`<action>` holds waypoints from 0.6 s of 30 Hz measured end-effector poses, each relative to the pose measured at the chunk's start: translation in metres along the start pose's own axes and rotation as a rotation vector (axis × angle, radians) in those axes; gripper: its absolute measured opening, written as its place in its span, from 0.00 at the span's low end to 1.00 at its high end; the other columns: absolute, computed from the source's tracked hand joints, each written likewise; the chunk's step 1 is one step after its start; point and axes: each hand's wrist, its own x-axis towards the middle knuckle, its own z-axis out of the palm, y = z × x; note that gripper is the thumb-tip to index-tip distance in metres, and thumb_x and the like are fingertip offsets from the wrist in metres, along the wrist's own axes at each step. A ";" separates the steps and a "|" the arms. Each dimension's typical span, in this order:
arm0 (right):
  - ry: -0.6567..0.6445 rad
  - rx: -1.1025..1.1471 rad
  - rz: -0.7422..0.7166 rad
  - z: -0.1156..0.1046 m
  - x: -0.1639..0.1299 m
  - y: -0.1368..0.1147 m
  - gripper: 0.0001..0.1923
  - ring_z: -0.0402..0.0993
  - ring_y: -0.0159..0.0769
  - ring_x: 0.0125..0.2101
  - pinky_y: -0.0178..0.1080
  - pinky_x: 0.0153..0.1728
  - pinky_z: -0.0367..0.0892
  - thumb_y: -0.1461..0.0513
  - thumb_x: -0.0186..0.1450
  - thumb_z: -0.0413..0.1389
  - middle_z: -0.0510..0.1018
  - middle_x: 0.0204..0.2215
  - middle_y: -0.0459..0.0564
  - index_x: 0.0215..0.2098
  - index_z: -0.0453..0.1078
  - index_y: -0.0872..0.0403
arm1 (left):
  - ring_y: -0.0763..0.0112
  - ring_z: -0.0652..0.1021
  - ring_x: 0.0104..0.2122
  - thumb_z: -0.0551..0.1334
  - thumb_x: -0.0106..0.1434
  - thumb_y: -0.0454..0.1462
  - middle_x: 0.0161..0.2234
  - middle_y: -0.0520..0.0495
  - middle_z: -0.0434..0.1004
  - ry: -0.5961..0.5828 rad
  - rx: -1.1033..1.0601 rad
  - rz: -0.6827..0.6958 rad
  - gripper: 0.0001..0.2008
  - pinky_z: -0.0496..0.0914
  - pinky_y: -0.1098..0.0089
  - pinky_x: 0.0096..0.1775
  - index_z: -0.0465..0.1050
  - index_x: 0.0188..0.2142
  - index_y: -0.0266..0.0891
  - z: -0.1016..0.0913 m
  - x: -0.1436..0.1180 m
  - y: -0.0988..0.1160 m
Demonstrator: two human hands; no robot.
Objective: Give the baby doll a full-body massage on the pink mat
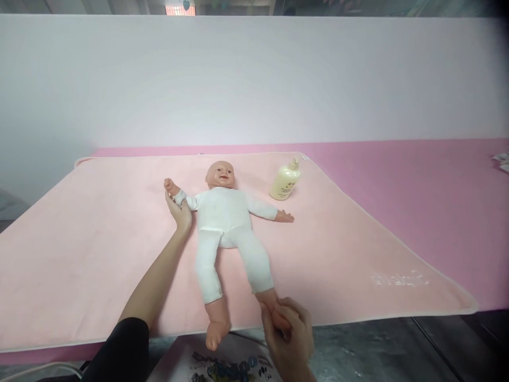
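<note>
Lying face-up on a pale pink blanket (99, 249) is a baby doll (226, 223) in a white suit. The left hand (180, 211) is closed loosely around the doll's forearm, at the doll's upper left. The right hand (288, 331) is closed around one doll foot at the blanket's near edge. A cream lotion bottle (285, 181) stands just right of the doll's head; a tug on the doll could topple it. Its label is too small to read, and the faint script on the blanket's right corner is illegible.
</note>
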 end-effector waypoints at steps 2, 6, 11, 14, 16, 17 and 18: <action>0.064 -0.013 -0.035 0.010 0.026 0.004 0.13 0.71 0.34 0.33 0.33 0.28 0.71 0.67 0.58 0.62 0.71 0.33 0.52 0.38 0.64 0.55 | 0.65 0.67 0.55 0.52 0.58 0.27 0.56 0.39 0.64 0.054 0.053 0.030 0.29 0.62 0.64 0.57 0.56 0.59 0.37 0.001 -0.003 0.005; -0.043 0.003 -0.008 0.057 0.077 0.011 0.08 0.72 0.34 0.32 0.32 0.24 0.68 0.63 0.62 0.58 0.72 0.32 0.51 0.37 0.63 0.53 | 0.63 0.70 0.51 0.51 0.53 0.24 0.47 0.44 0.72 -0.264 0.206 0.274 0.24 0.65 0.60 0.55 0.73 0.46 0.41 0.000 -0.012 0.020; -0.117 0.045 0.000 0.088 0.089 0.007 0.05 0.72 0.32 0.30 0.31 0.25 0.66 0.62 0.65 0.55 0.72 0.32 0.50 0.36 0.62 0.53 | 0.63 0.69 0.52 0.49 0.54 0.24 0.50 0.44 0.71 -0.368 0.239 0.342 0.28 0.64 0.60 0.55 0.71 0.51 0.44 -0.002 -0.014 0.026; -0.073 0.057 -0.031 0.063 0.069 0.001 0.06 0.72 0.34 0.33 0.31 0.27 0.68 0.63 0.64 0.56 0.72 0.33 0.52 0.38 0.62 0.54 | 0.63 0.67 0.55 0.52 0.57 0.27 0.55 0.42 0.67 -0.218 0.165 0.193 0.29 0.62 0.60 0.58 0.62 0.59 0.42 -0.002 -0.010 0.023; -0.078 0.084 0.016 0.038 0.048 0.002 0.07 0.72 0.35 0.35 0.32 0.30 0.69 0.63 0.64 0.56 0.72 0.34 0.53 0.39 0.63 0.55 | 0.62 0.65 0.58 0.55 0.59 0.30 0.59 0.40 0.61 -0.101 0.109 0.102 0.31 0.60 0.60 0.59 0.54 0.62 0.41 -0.002 -0.007 0.019; -0.082 0.093 0.062 0.025 0.038 0.003 0.07 0.72 0.35 0.35 0.32 0.30 0.70 0.64 0.63 0.57 0.71 0.34 0.54 0.39 0.63 0.56 | 0.61 0.63 0.59 0.56 0.59 0.32 0.61 0.39 0.59 -0.049 0.086 0.066 0.33 0.59 0.60 0.60 0.51 0.64 0.40 -0.002 -0.006 0.017; -0.094 0.093 0.113 0.013 0.029 0.005 0.08 0.72 0.35 0.35 0.32 0.29 0.70 0.64 0.63 0.57 0.71 0.35 0.55 0.39 0.63 0.56 | 0.61 0.63 0.60 0.57 0.60 0.33 0.62 0.38 0.57 -0.009 0.068 0.037 0.34 0.59 0.61 0.60 0.48 0.64 0.40 -0.002 -0.005 0.015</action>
